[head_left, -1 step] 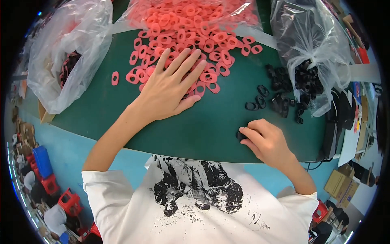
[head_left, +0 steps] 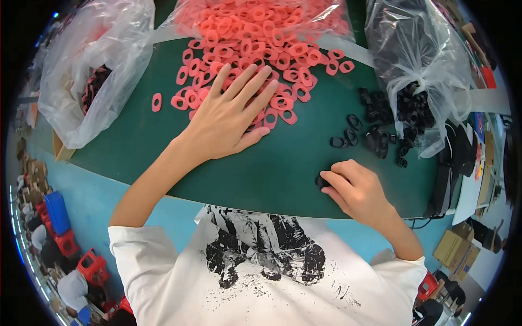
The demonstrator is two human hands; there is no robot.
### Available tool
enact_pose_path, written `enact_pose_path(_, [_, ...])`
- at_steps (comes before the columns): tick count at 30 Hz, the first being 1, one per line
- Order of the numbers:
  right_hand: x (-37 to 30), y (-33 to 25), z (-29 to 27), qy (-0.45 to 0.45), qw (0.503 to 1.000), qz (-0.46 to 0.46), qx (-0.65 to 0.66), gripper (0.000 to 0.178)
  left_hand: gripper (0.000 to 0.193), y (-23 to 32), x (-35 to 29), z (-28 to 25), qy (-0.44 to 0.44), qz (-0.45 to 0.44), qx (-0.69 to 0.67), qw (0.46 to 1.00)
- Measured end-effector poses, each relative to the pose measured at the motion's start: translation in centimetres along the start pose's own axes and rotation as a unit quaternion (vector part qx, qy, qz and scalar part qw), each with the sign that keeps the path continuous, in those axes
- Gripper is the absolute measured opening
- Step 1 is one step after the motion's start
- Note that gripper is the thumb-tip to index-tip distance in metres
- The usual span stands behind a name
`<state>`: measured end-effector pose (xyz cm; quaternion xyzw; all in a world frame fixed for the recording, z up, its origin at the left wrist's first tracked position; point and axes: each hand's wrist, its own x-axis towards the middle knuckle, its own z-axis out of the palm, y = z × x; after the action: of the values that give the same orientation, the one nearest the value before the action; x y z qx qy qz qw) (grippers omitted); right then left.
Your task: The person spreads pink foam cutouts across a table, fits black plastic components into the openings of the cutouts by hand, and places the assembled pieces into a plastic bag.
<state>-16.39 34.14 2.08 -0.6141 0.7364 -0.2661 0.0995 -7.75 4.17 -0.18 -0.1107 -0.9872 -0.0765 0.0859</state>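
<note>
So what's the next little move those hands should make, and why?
I'd probably have the left hand pinch one of the flat pink oval rings. Its fingers lie spread over them, with none visibly pinched, while the right hand holds a small black piece, mostly hidden, near the green tabletop's front edge.

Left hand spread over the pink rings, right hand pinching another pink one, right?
One slip: the right hand pinches a black piece, not a pink one, as the head view shows. The left hand is spread over the pink rings, as you say.
</note>
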Motion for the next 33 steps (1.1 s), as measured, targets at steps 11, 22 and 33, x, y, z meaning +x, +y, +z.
enact_pose_path(11, [1.5,0.4,1.7,0.080,0.995,-0.059,-0.006,0.030,0.082,1.5,-4.5,-1.8,-0.061,-0.055,-0.021,0.996])
enact_pose_path(22, [0.8,0.4,1.0,0.058,0.998,0.006,0.032,0.038,0.081,3.2,-8.3,-2.5,-0.068,-0.087,-0.027,0.993])
enact_pose_path(33, [1.7,0.0,0.1,-0.009,0.999,0.006,0.049,0.051,0.055,4.5,-8.0,-2.0,-0.026,-0.045,-0.018,0.999])
